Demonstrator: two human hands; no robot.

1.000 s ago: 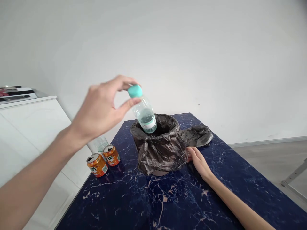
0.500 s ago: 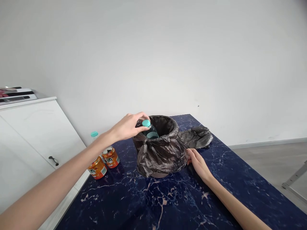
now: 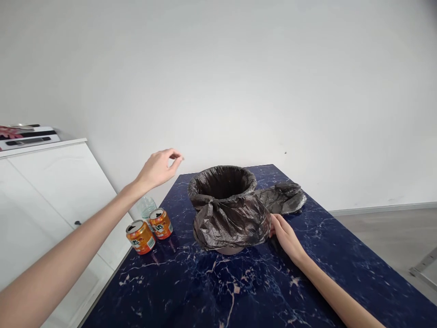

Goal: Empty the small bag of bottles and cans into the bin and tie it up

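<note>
My left hand (image 3: 160, 167) hovers in the air to the left of the bin's mouth, with nothing in it. Its thumb and fingers curve toward each other with a gap between them. A bin lined with a black plastic bag (image 3: 232, 223) stands on the table, its mouth facing up and dark inside. At the bin's right side, my right hand (image 3: 285, 237) grips the bag's hanging edge; its fingertips are partly hidden. Below my left forearm stand two orange drink cans, a nearer one (image 3: 140, 238) and a farther one (image 3: 161, 224). Behind them is a clear plastic bottle (image 3: 146, 206), its top hidden by my arm.
The dark blue marbled table (image 3: 205, 291) runs back to a pale wall. A loose part of the black bag (image 3: 283, 197) spreads over the table right of the bin. A white cabinet (image 3: 51, 191) stands at the left, with a box (image 3: 30, 138) on top.
My left hand has let go of the teal-capped bottle, now out of sight in the bin, and moved left and up. My right hand stays at the bag.
</note>
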